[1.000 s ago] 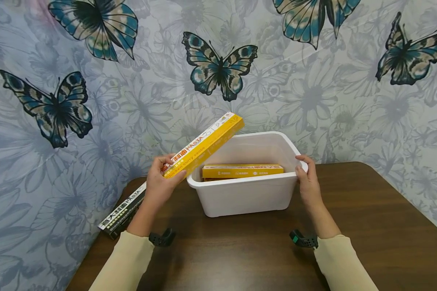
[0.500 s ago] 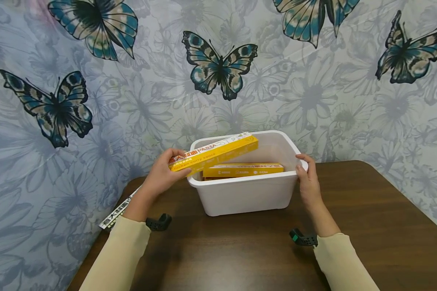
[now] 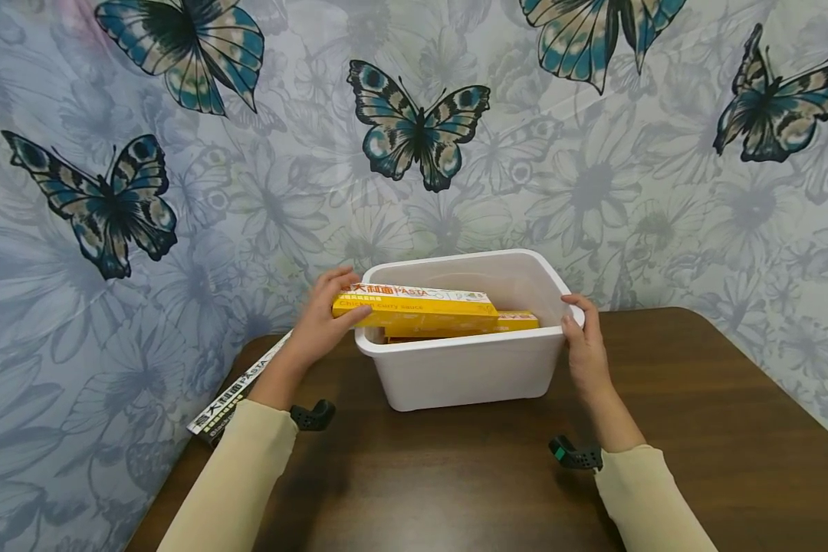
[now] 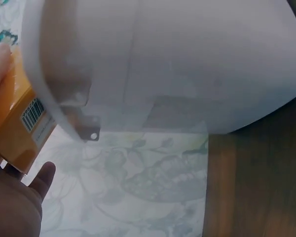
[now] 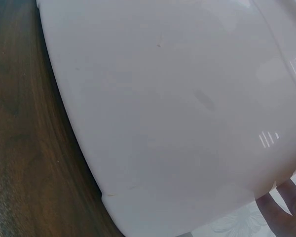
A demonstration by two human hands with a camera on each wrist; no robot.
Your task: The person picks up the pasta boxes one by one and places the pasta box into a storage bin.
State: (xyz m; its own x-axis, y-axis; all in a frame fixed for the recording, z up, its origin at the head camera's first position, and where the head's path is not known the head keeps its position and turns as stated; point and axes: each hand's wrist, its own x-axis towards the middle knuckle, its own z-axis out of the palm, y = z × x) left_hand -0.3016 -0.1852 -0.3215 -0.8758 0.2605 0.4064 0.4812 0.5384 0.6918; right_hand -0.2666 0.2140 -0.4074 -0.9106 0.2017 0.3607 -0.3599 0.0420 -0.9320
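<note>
My left hand (image 3: 320, 322) grips the near end of a yellow pasta box (image 3: 417, 308), printed "Chicken curry sauce", over the left rim of a white plastic bin (image 3: 465, 376). The box lies nearly level, its far part inside the bin's mouth. Behind and below it, another yellow box (image 3: 519, 320) rests in the bin, partly covered. In the left wrist view the held box's end (image 4: 27, 126) with a barcode shows beside the bin wall. My right hand (image 3: 585, 341) holds the bin's right rim, thumb on the near side.
A black pasta box (image 3: 238, 391) lies slantwise on the brown table (image 3: 441, 475), left of the bin and partly behind my left forearm. A butterfly-patterned cloth (image 3: 269, 192) hangs behind the table.
The held yellow box has swung down from a steep upward slant to nearly level, over the bin. My left hand has risen a little and moved right. The right hand stays on the rim.
</note>
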